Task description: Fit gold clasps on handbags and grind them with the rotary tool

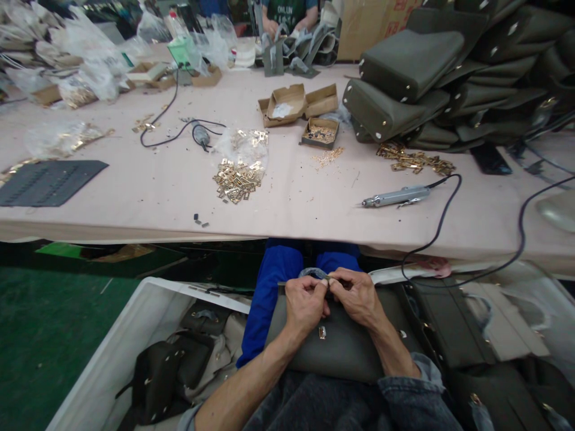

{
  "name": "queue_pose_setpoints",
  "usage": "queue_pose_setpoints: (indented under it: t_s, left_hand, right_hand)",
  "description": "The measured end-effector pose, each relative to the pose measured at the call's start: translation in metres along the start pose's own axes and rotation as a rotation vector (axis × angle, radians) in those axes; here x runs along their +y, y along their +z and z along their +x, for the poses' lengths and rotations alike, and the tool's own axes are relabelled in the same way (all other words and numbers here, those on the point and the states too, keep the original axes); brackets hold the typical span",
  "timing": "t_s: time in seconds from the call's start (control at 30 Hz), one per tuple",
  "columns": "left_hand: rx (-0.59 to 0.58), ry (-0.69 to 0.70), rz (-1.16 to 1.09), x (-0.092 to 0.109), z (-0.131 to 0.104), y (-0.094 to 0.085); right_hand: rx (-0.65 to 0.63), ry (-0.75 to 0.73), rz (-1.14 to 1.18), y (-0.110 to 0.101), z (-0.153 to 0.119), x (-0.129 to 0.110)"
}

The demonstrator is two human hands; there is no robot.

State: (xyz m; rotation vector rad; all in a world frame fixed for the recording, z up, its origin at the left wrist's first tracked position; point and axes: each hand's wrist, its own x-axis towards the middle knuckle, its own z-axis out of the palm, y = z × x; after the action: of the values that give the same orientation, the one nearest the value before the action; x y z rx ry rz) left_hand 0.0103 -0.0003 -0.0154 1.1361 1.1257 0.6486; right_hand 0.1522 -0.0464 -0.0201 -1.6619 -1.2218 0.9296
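A dark olive handbag (341, 353) rests across my lap, with a small gold metal fitting (322, 333) on its near face. At the bag's far edge, my left hand (306, 304) has thumb and fingers pinched together. My right hand (354, 296) pinches right beside it, the fingertips of both nearly meeting. What lies between the fingertips is too small and covered to make out. Just beyond the fingers shows a greyish wrapped handle (313, 273).
An electric screwdriver (398, 196) lies on the table (296, 206), its cord trailing right. Gold fittings (238, 179) and a box of small screws (320, 131) lie farther back. Olive bags (413, 60) are stacked at right. White bins (112, 341) with bags flank me. A person (290, 18) works opposite.
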Motion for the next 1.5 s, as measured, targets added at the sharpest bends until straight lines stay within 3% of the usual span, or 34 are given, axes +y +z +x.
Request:
queue_pose_setpoints:
  t_s: [0.37, 0.63, 0.8, 0.93, 1.17, 1.33, 1.5]
  left_hand:
    - [0.013, 0.033, 0.026, -0.002, -0.002, 0.002]
    - [0.064, 0.108, 0.117, 0.001, -0.001, 0.005]
    - [-0.083, -0.011, -0.049, -0.007, 0.002, 0.001]
    - [-0.219, -0.02, -0.112, -0.011, 0.006, -0.002]
    - [-0.1, -0.043, -0.229, -0.017, 0.018, 0.002]
    - [-0.116, -0.06, -0.232, -0.021, 0.021, 0.001]
    - [-0.137, -0.085, -0.255, -0.03, 0.023, -0.003]
  right_hand:
    - [-0.057, -0.006, -0.004, -0.005, -0.002, -0.007]
    - [-0.02, 0.022, 0.071, -0.001, -0.004, 0.006]
    - [0.038, 0.074, 0.129, -0.001, 0.0, 0.013]
    - [0.049, 0.053, 0.187, -0.002, 0.005, 0.013]
    - [0.06, 0.095, 0.216, 0.005, 0.013, 0.022]
    - [0.149, 0.144, 0.192, 0.01, 0.016, 0.022]
    - [0.111, 0.137, 0.245, 0.011, 0.017, 0.02]
